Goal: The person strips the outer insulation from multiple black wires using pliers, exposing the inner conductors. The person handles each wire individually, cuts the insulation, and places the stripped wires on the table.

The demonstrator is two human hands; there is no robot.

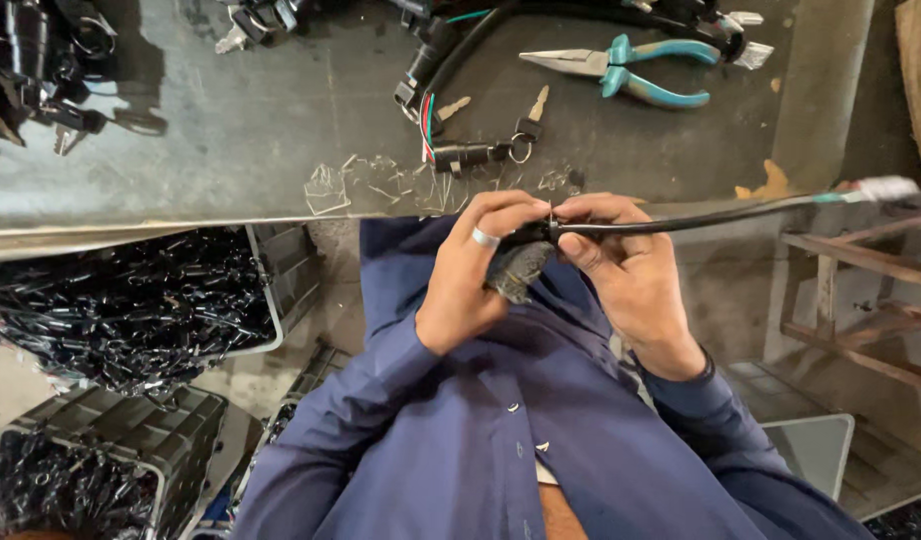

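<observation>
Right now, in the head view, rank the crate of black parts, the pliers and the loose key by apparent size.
1. Crate, largest, though lower and partly hidden by the table.
2. Pliers.
3. Key, smallest; it lies on the same table as the pliers, so that pair compares fairly.

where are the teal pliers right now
In the head view the teal-handled pliers lie on the grey workbench, upper right, beyond both hands and just right of the keys and black cable bundle.

The table has a big bare spot in the middle. Blue pliers, keys and black wire bundles crowd its far side. Clear plastic scraps line the near edge. Full crates block below.
</observation>
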